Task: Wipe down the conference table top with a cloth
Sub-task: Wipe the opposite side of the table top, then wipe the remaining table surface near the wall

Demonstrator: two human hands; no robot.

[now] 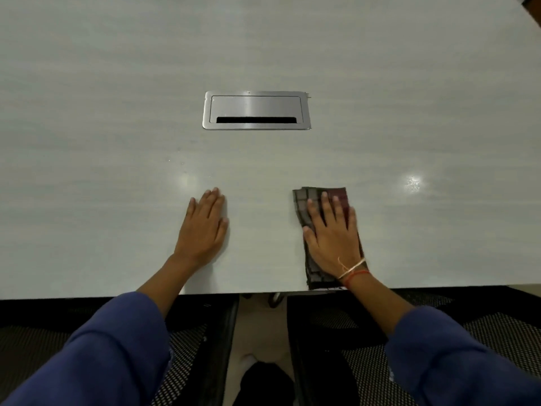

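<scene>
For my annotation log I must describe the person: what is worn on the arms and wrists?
Both arms wear loose blue sleeves, left sleeve and right sleeve, leaving the forearms bare. Threads, pale yellow and red, are tied round the right wrist. No glove, ring or watch shows.

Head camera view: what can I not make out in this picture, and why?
Cloth: its middle lies hidden under the right hand.
Table: its far, left and right ends are cut off by the frame.
Cable box: the inside of its slot is too dark to see.
Chairs: partly covered by the blue sleeves.
Dark thing in the top right corner: cut off by the frame, so it cannot be named.
</scene>
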